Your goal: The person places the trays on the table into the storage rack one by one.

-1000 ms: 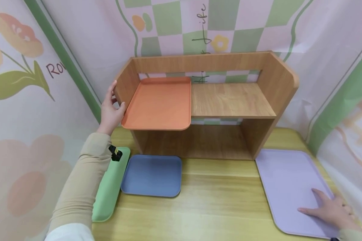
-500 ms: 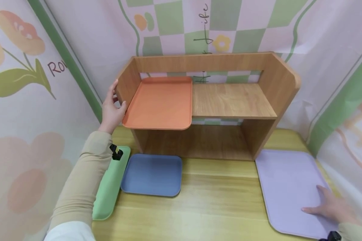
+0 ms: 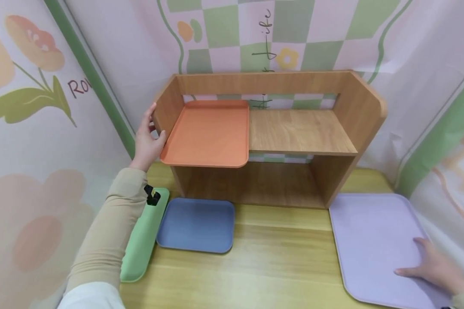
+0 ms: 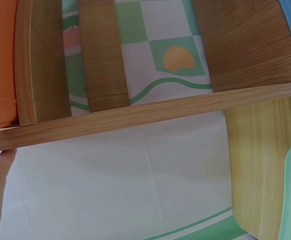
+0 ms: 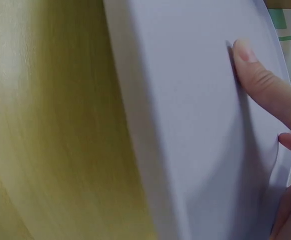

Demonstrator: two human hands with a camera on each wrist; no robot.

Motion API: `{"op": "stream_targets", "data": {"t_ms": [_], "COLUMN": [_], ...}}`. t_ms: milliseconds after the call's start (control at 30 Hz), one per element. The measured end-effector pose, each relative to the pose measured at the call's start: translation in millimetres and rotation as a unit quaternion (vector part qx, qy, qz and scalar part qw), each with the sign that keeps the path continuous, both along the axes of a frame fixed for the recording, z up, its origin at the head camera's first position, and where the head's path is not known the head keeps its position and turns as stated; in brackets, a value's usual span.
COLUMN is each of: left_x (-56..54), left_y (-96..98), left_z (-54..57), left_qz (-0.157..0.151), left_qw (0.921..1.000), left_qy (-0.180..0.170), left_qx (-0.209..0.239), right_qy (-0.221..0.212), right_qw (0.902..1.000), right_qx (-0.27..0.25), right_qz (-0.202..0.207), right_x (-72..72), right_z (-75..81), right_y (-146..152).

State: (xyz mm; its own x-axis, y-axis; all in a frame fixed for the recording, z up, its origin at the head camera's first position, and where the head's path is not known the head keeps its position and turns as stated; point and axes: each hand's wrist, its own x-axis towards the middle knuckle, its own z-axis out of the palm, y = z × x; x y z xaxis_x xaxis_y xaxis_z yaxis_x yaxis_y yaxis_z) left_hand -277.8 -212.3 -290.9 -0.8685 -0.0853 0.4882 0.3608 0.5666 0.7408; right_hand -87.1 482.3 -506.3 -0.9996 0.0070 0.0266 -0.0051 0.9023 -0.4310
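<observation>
A two-tier wooden shelf stands at the back of the table. My left hand rests against the outer face of its left side panel, thumb near the front edge. Beside that thumb an orange tray lies on the upper tier, jutting past the front. On the right, my right hand grips the right edge of a lilac tray, its thumb over the upper face. Its other fingers are mostly hidden at the rim in the right wrist view.
A blue tray lies before the shelf's left half. Left of it is a long green tray, partly under my left forearm. Wood-grain tabletop lies between the blue and lilac trays. Printed curtains enclose the table.
My right hand has shifted right along the lilac tray, and the tray has turned slightly, its near right side reaching farther out. My left hand keeps its place on the panel; the view drifts slightly.
</observation>
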Motion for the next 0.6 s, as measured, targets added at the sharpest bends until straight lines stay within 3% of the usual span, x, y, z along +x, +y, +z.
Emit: {"op": "stream_targets", "data": {"t_ms": [333, 467, 600], "left_x": [-1.2, -1.3, -1.6], "left_y": [1.3, 0.3, -0.2], "left_z": [-0.4, -1.4, -2.3], "left_qz": [-0.005, -0.001, -0.001], "left_qw": [1.0, 1.0, 1.0], "left_qy": [0.004, -0.002, -0.003], "left_qx": [0.001, 0.003, 0.005], "right_qy": [0.023, 0.011, 0.026], "right_qw": [0.9993, 0.9965, 0.9906], "right_qx": [-0.031, -0.079, -0.12], "right_qz": [-0.002, 0.024, 0.061], "right_x": [4.0, 9.0, 18.0], "right_z": [-6.9, -5.7, -6.1], "right_y": [11.5, 17.3, 20.5]}}
